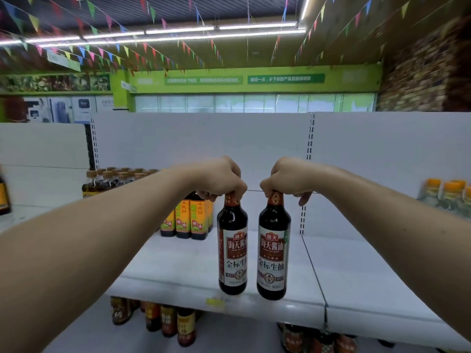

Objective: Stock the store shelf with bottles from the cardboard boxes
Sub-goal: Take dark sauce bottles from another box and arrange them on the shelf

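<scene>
Two dark sauce bottles were held by their capped necks before a white store shelf [178,271]. The left bottle [232,250] was gripped at the top by the left hand [221,180], whose fingers [211,196] were curled tight round the red cap. The right bottle [274,253] was gripped likewise by the right hand [288,178], its fingers [304,197] bunched on the cap with one fingertip pointed down. Both bottles were hung upright straight below the fingers, side by side and just apart, with labels turned to the camera. Their bases were seen level with the shelf's front edge; whether they were touching it could not be told. Behind and left of the left hand's fingers, yellow-labelled bottles [190,220] were stood on the same shelf, with brown-capped bottles [112,178] further back. Far right of the right hand's fingers, orange-capped bottles [448,192] were ranged. Lower bottles [168,319] were glimpsed beneath the shelf, and coloured bunting [107,57] was strung overhead.
</scene>
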A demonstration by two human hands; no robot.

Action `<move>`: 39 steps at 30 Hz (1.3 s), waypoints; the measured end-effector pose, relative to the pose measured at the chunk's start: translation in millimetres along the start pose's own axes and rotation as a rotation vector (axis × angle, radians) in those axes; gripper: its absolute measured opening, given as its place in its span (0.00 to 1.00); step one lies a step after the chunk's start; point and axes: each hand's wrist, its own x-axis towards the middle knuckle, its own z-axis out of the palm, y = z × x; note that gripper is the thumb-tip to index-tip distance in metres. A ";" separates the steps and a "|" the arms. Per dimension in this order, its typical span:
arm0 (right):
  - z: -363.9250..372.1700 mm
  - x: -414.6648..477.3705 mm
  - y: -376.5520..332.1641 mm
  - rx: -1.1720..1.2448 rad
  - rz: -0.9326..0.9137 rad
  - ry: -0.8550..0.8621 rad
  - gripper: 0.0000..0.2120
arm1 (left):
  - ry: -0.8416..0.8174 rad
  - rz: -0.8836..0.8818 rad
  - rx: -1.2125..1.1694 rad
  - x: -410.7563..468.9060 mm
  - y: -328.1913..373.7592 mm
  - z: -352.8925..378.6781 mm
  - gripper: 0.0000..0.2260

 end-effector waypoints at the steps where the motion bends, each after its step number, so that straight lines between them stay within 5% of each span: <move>1: -0.2 7.7 2.4 -0.002 0.003 0.001 0.12 | 0.002 -0.003 -0.001 7.5 -0.7 0.3 0.07; 26: 55.5 122.5 34.2 -0.004 0.067 -0.063 0.12 | -0.063 0.065 0.027 115.2 -60.9 40.6 0.06; 34: 66.3 106.1 48.0 0.157 0.082 0.014 0.15 | 0.071 0.076 -0.194 101.1 -86.2 65.2 0.32; 39: 106.9 73.1 69.9 0.351 0.153 0.075 0.35 | 0.071 -0.080 -0.452 78.4 -120.0 120.4 0.50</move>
